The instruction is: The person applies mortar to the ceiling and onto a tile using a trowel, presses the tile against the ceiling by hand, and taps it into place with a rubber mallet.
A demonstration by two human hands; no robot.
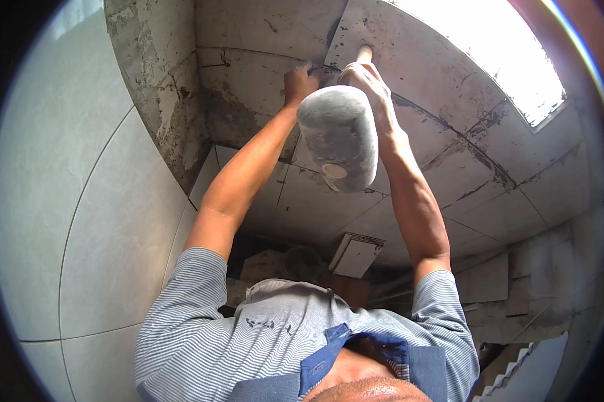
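Observation:
A large rubber mallet with a grey, dusty head (339, 137) is raised toward the camera. My right hand (370, 79) is wrapped round its wooden handle (364, 53), whose end sticks out past the fingers. To the left, my left hand (300, 86) is closed, with one fingertip showing at its far side. It is near the edge of a large pale tile (389, 47) with dark smears. The mallet head and right hand cover part of the space beside it, and whatever the left fingers hold, if anything, cannot be made out.
Large smooth tiles (114, 221) cover the wall at the left. Beside them is a rough, mortar-stained strip (161, 80). Dirty tiles with dark joints (476, 154) spread to the right, below a bright opening (489, 40). A small white rectangular piece (357, 256) lies near my body.

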